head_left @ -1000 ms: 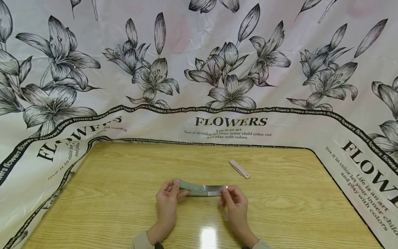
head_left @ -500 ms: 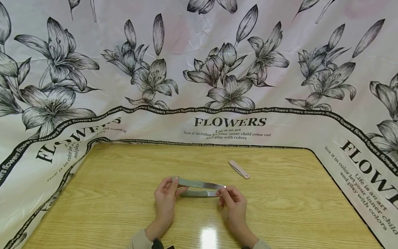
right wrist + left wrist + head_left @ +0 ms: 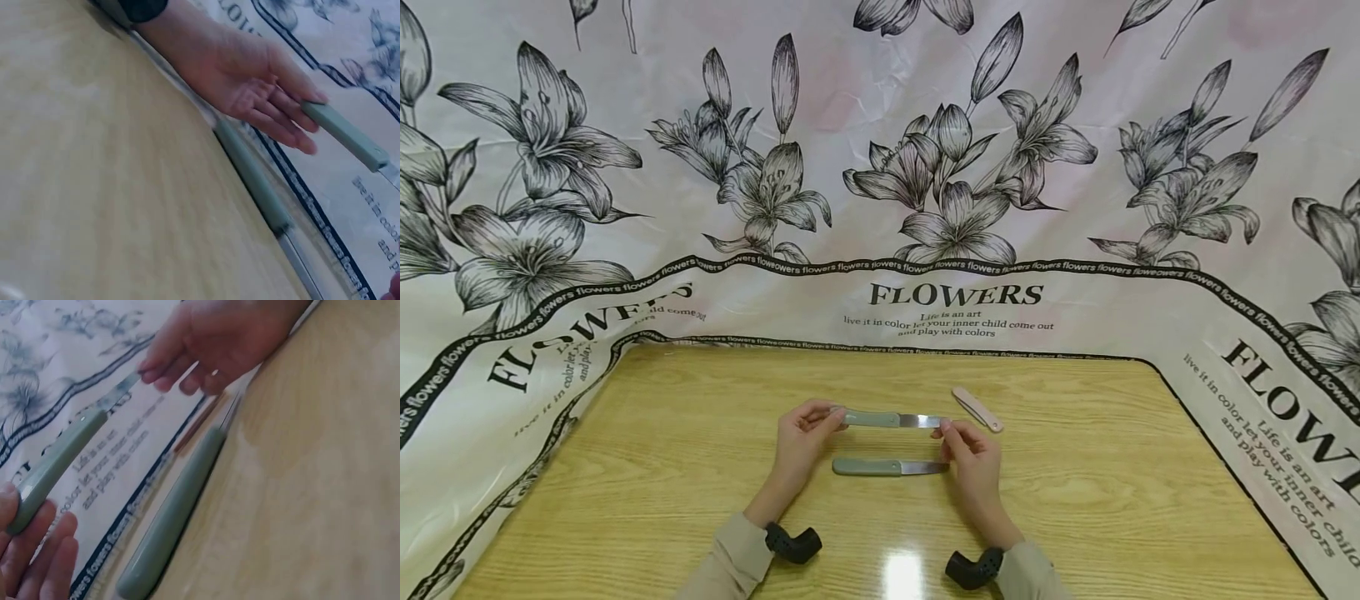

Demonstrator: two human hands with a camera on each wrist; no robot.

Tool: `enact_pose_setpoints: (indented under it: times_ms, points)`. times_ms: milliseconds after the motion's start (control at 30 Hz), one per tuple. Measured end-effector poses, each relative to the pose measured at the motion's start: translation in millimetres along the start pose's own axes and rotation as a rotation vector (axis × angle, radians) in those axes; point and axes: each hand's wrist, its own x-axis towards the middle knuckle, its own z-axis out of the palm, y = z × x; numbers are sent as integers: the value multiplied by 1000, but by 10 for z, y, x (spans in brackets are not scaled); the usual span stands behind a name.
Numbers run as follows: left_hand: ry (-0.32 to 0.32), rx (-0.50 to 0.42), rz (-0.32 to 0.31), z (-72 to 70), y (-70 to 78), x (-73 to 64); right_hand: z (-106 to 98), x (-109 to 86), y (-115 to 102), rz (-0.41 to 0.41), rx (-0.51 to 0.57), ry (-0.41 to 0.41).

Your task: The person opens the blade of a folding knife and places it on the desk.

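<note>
My left hand pinches the handle end of a knife with a pale green handle. At its other end, my right hand pinches the tip of the steel blade. The knife is held level above the table, handle to the left. Below it a second green-handled knife lies on the wood, blade to the right, its tip next to my right hand. In the left wrist view, the lying knife's handle is apart from the held handle.
A pink slim folded thing, like a folding knife, lies on the wooden table behind my right hand. Flower-printed cloth rises along the table's back and sides. Black bent pieces sit at both wrists.
Both hands have lifted one green-handled knife away toward the back of the table. The other, overlapped by it before, now lies fully apart on the wood, nearer to me.
</note>
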Motion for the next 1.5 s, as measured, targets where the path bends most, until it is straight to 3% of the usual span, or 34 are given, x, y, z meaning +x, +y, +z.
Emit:
enact_pose_setpoints:
  times_ms: [167,333,500,600,867,1000,1233,1500]
  points:
    - [0,133,-92,-29,-37,168,-37,173,54,84,-33,-39]
    - [-67,208,-114,-68,-92,281,-74,299,100,144,-93,-79]
    - [-146,249,-132,-66,43,299,-128,371,122,156,-140,-108]
    - [-157,295,-135,-25,133,288,-153,406,132,185,-155,-97]
    - [-109,504,-51,-30,-180,334,-154,465,142,308,-258,-104]
    - [-97,578,-8,-52,-212,336,-130,455,122,282,-403,-116]
    - [-102,722,34,-68,-205,301,-131,456,112,161,-617,-127]
    - [-116,735,33,-61,-189,316,-136,475,87,142,-679,-144]
